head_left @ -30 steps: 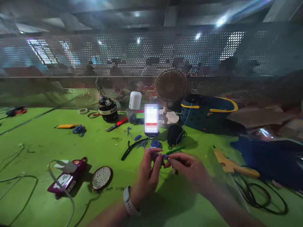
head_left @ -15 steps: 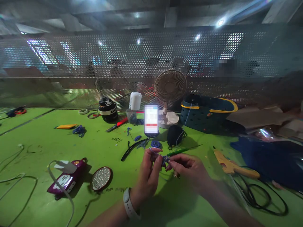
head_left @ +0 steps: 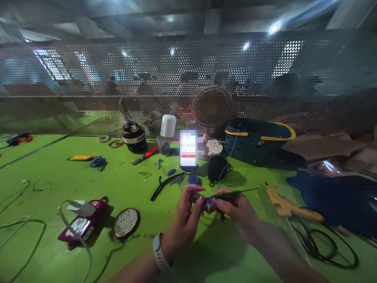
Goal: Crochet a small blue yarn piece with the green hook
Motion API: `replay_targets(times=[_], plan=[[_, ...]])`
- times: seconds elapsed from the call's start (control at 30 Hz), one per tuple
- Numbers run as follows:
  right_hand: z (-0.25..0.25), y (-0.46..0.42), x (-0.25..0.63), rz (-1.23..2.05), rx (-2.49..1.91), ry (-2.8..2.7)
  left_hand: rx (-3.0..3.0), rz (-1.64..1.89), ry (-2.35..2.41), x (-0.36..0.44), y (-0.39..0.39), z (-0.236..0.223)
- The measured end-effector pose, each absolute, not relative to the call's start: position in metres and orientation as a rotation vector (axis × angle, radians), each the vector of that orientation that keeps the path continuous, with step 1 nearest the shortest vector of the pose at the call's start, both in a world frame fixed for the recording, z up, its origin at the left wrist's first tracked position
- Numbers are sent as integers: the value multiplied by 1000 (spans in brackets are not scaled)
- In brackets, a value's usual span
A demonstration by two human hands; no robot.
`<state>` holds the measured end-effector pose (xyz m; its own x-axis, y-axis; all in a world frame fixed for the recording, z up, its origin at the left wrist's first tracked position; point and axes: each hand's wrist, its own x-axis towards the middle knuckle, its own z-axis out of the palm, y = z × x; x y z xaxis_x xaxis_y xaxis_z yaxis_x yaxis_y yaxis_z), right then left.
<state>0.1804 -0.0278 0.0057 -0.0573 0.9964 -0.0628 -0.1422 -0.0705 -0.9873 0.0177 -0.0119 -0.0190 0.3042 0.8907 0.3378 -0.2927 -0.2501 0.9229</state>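
A small piece of purple crochet work [head_left: 209,202] is pinched between my two hands at the front middle of the table. My left hand [head_left: 188,210] is closed on its left side, with a strand of purple yarn over the index finger. Thumb and fingers of my right hand [head_left: 235,206] close on the right side. That hand also holds a green-handled crochet hook [head_left: 228,193], whose thin metal end points right; its other end is hidden by the work and fingers. A finished purple crochet flower [head_left: 194,180] lies just beyond the hands.
A phone [head_left: 188,149] stands lit before a fan [head_left: 212,108]. Nearby are a dark yarn ball [head_left: 218,169], a blue basket [head_left: 256,147] and a black strap [head_left: 165,186]. A glue gun [head_left: 288,206] lies right; a purple power bank [head_left: 85,222] and round studded object [head_left: 126,223] lie left.
The crochet hook has swung lower and shifted right, lying flatter across my right fingers. More of the crochet work shows between the hands, which stay in nearly the same place.
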Motion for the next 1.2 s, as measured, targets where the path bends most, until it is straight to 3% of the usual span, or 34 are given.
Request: replay_targets(times=[0.27,0.77,1.2], plan=[[9,-30,182,1285,-1058,-1094,1403,1224,503,13,-5,-15],[-1,-25,188,620,-926,-1435,1132,1200,599,13,0,0],[0,-22,186,513,-772,-1630,1039,1141,606,13,-1,5]])
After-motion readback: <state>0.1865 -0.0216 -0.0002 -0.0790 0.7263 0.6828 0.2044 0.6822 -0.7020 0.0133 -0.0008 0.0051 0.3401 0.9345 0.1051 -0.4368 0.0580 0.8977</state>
